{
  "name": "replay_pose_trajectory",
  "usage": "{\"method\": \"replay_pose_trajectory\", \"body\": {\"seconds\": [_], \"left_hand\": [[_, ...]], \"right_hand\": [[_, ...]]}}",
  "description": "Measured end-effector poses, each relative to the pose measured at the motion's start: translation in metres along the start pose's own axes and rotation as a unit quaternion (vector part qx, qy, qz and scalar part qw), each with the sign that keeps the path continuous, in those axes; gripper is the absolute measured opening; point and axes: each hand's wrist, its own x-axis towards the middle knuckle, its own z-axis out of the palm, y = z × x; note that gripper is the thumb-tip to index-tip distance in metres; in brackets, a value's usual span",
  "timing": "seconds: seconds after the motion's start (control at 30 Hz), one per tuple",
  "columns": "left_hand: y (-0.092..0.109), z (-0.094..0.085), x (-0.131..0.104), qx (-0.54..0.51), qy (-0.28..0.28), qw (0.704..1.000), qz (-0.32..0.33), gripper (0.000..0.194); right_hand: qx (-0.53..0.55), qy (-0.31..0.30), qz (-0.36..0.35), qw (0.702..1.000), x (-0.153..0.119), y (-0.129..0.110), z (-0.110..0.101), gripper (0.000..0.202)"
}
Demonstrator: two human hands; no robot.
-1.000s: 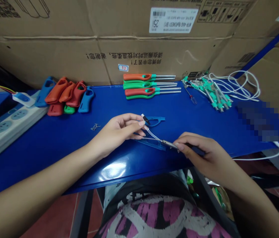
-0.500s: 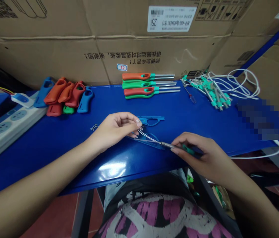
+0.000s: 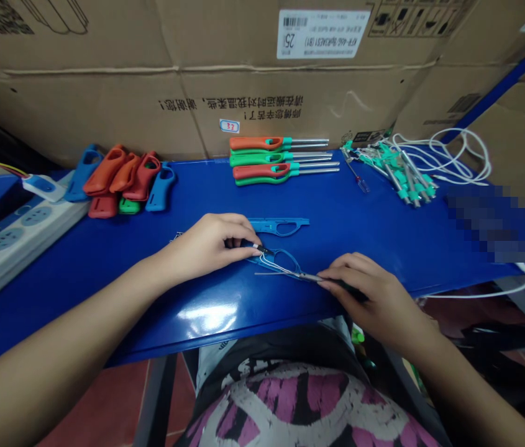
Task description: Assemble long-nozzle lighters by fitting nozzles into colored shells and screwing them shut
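My left hand point(image 3: 222, 245) pinches a small black part point(image 3: 263, 249), probably an igniter, above the lower blue lighter half-shell point(image 3: 290, 256). Thin white wires point(image 3: 275, 265) run from that part to a metal lighter tube point(image 3: 311, 277). Between thumb and fingers, my right hand point(image 3: 367, 282) grips this tube, its far end hidden in the palm. A thin straight rod or tube point(image 3: 269, 274) sticks out leftward below the wires. Just beyond my left fingertips, the other blue half-shell point(image 3: 285, 227) lies on the blue table point(image 3: 150, 310).
Several coloured lighter handles point(image 3: 125, 177) are piled at left beside a power strip point(image 3: 20, 230). Assembled long lighters point(image 3: 262, 160) lie at the back. Right of them are a small screwdriver point(image 3: 360, 177), tubes with green ends point(image 3: 404, 171) and a white cable point(image 3: 465, 158). Small screws point(image 3: 179, 236) lie near my left wrist.
My left hand has shifted slightly down and left, and the black part now shows at its fingertips. My right hand has moved slightly left and turned, hiding the tube's green end.
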Motion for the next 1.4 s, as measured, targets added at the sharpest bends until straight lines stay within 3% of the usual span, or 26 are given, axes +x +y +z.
{"method": "replay_pose_trajectory", "body": {"seconds": [0.33, 0.73, 0.97, 1.4], "left_hand": [[-0.004, 0.001, -0.001, 0.044, -0.012, 0.998, 0.051, 0.02], [-0.002, 0.002, -0.002, 0.054, -0.035, 0.997, 0.052, 0.021], [0.002, 0.006, -0.004, 0.095, -0.018, 0.995, 0.037, 0.021], [0.005, 0.007, -0.004, 0.075, -0.041, 0.996, 0.038, 0.024]], "right_hand": [[-0.079, 0.024, -0.028, 0.996, -0.002, 0.003, 0.003, 0.018], [-0.159, -0.011, -0.034, 0.987, 0.003, -0.002, 0.0, 0.022], [-0.235, 0.015, -0.042, 0.971, 0.018, 0.008, -0.003, 0.027], [-0.219, 0.03, -0.057, 0.974, 0.017, 0.015, -0.007, 0.021]]}}
